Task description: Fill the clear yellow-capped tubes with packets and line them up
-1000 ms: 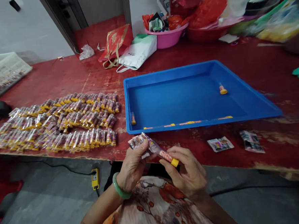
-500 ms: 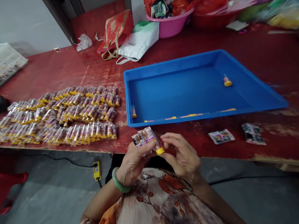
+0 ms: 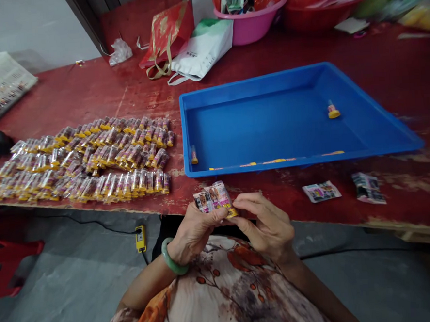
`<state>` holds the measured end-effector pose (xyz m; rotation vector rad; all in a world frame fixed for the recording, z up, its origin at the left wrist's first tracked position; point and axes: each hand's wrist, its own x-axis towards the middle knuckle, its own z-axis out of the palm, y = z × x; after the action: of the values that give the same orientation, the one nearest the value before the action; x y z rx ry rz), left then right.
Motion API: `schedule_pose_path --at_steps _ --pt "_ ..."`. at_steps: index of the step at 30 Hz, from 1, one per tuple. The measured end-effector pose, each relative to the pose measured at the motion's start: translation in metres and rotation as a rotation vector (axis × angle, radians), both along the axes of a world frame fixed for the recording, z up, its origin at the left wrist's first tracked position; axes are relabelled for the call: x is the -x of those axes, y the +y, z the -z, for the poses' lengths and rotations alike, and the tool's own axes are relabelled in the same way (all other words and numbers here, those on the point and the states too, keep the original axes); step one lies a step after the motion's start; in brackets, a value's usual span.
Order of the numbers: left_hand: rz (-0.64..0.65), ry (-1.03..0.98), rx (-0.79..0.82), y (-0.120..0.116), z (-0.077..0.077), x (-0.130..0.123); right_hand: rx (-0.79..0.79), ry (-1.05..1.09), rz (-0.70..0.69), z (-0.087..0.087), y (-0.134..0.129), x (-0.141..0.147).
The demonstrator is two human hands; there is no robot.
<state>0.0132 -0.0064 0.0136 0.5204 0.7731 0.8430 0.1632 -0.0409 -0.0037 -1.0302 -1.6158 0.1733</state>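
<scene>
Table (image 3: 403, 203): worn red wood
Left hand (image 3: 195, 228): gripping flat printed sachet (image 3: 204, 199), yellow-capped plastic tube (image 3: 222, 193) (together)
Right hand (image 3: 265, 223): now pinching cap (image 3: 232, 212); work two-handed again

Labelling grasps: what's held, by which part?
Left hand holds printed packet and tube by their lower edges; right hand at the tube's yellow cap, grip unclear.
</scene>
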Motion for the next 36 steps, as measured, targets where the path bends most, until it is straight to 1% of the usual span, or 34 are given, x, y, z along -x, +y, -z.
schedule_pose_path --at_steps 2,5,9,16,18,21,23,24,27,29,32,36 --pt "0.002 -0.015 -0.001 0.001 0.0 0.0 0.002 0.004 0.002 -0.002 -0.001 -0.001" --pt "0.0 -0.043 -0.016 0.001 -0.001 0.0 -0.024 -0.009 0.052 0.001 -0.003 0.001" --pt "0.001 -0.078 -0.041 0.0 0.001 0.0 -0.112 -0.065 0.103 0.007 -0.006 0.006" --pt "-0.015 -0.059 -0.058 -0.005 0.004 0.0 -0.193 -0.142 0.196 0.005 -0.006 0.012" --pt "-0.01 -0.054 -0.053 -0.005 0.005 0.0 -0.204 -0.16 0.209 0.006 -0.005 0.013" --pt "-0.009 -0.063 -0.062 -0.004 0.005 0.001 -0.204 -0.172 0.179 0.007 -0.006 0.01" --pt "-0.012 -0.049 -0.073 -0.002 0.005 0.004 -0.131 -0.151 0.093 0.004 -0.007 0.004" --pt "-0.007 -0.028 -0.083 -0.001 0.004 0.006 -0.062 -0.127 0.026 0.002 -0.006 0.0" --pt "0.035 0.04 -0.146 0.003 0.002 0.015 0.225 -0.01 -0.174 -0.008 0.003 -0.012" --pt "0.083 0.052 -0.203 0.004 0.001 0.023 0.371 0.063 -0.213 -0.014 0.015 -0.013" --pt "0.118 0.033 -0.257 0.004 0.003 0.037 0.52 0.087 -0.213 -0.019 0.036 0.0" --pt "0.046 -0.014 -0.259 0.004 0.011 0.054 0.693 0.15 -0.288 -0.025 0.057 0.027"
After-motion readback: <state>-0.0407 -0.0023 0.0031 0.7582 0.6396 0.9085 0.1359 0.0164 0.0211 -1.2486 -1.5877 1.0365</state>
